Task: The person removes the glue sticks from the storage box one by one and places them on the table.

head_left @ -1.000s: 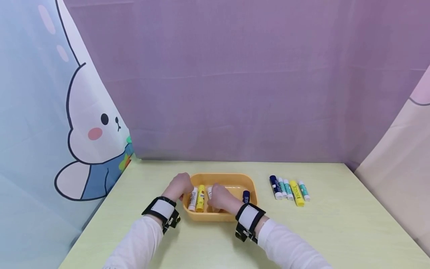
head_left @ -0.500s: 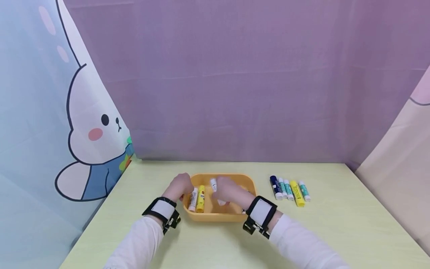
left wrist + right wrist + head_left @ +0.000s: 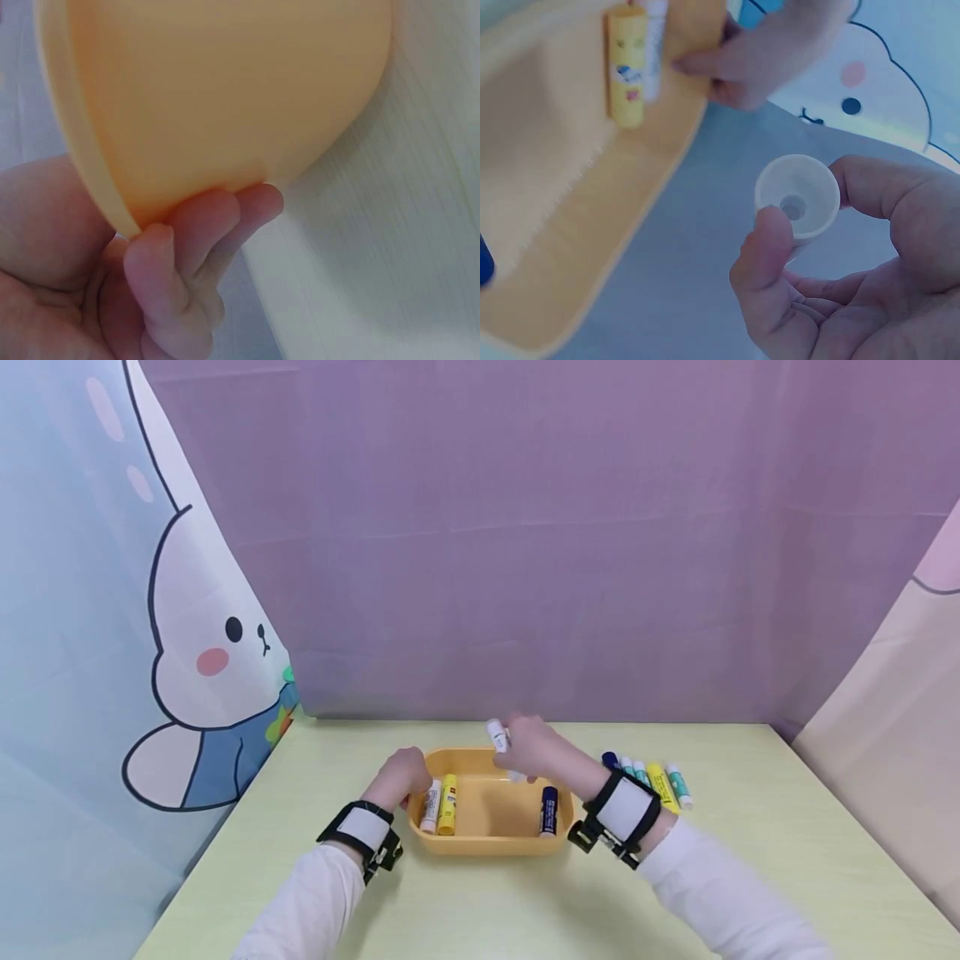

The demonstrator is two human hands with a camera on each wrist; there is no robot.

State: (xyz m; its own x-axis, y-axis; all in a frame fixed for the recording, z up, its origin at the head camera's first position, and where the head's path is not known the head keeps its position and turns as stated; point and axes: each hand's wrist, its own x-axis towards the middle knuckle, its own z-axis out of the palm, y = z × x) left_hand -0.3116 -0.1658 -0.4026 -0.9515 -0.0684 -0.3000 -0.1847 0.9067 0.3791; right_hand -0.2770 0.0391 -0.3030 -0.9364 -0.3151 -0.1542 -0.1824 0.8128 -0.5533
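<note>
My left hand [image 3: 401,774] grips the left rim of a yellow-orange plastic tray [image 3: 491,846]. In the left wrist view the fingertips [image 3: 206,217] press its outer wall and the thumb is over the rim. Above the tray's back edge, my right hand [image 3: 542,748] pinches a white glue stick [image 3: 497,735], tilted. Its hollow round end [image 3: 797,196] faces the right wrist camera. Inside the tray, a white glue stick [image 3: 431,806] and a yellow glue stick [image 3: 447,806] lie side by side at the left. A navy glue stick [image 3: 549,812] lies at the right.
Right of the tray, a row of glue sticks lies on the pale green table [image 3: 750,860]: navy, several teal-and-white, and a yellow one [image 3: 663,787], partly covered by the right wrist strap. A purple curtain [image 3: 525,543] hangs behind the table.
My right hand has lifted the white glue stick from the tray, moving up, back and rightward. The navy glue stick in the tray is uncovered again. My left hand has stayed on the rim.
</note>
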